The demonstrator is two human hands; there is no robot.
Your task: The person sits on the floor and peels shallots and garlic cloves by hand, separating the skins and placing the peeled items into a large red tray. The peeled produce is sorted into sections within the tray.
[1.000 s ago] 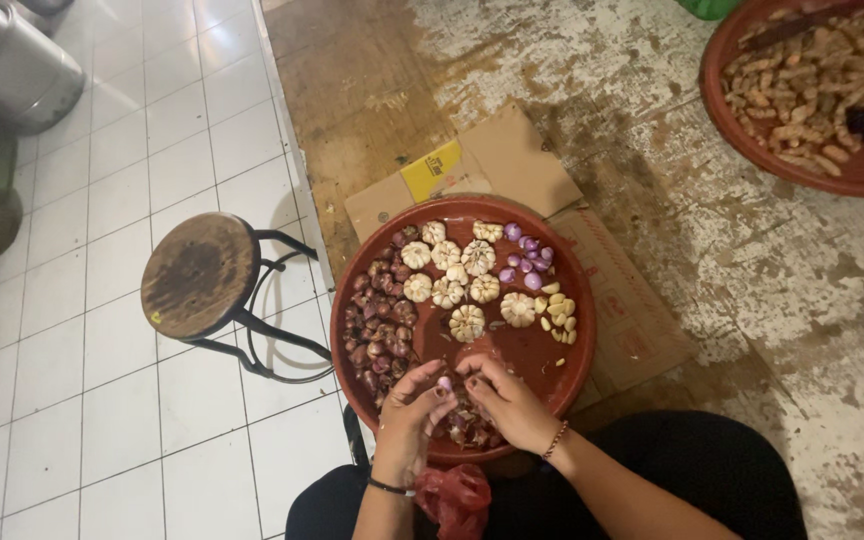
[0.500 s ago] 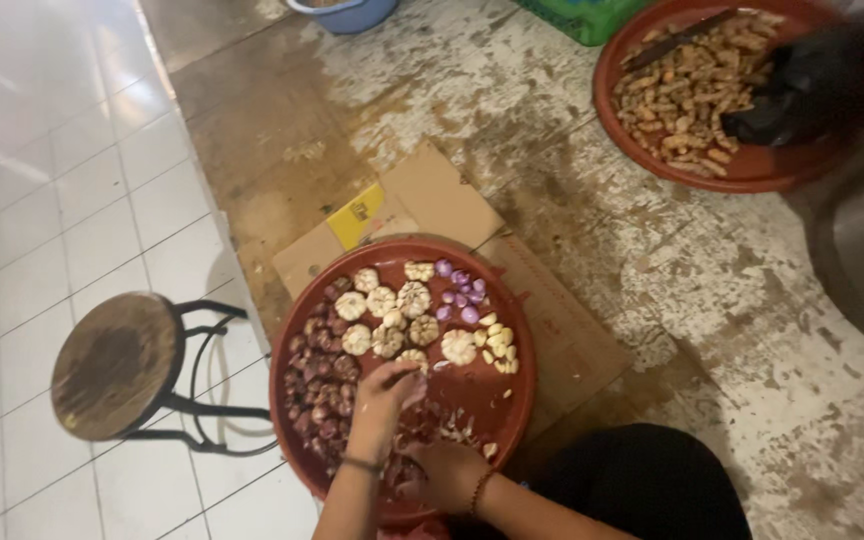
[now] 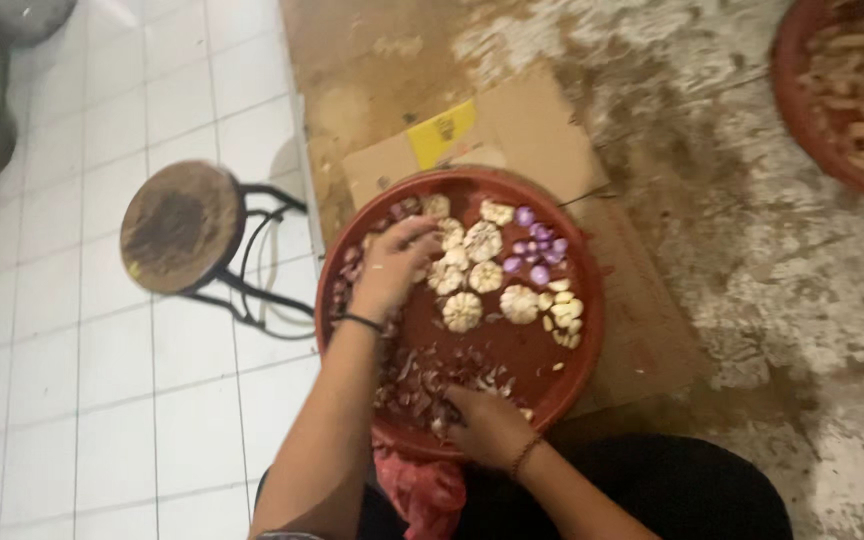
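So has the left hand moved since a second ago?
Yes. The left hand has reached away from the body, across the red tray, up to the garlic bulbs. Earlier it sat beside the right hand at the tray's near edge.

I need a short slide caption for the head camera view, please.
Left hand reaches among garlic bulbs on a round red tray; right hand rests in peelings.
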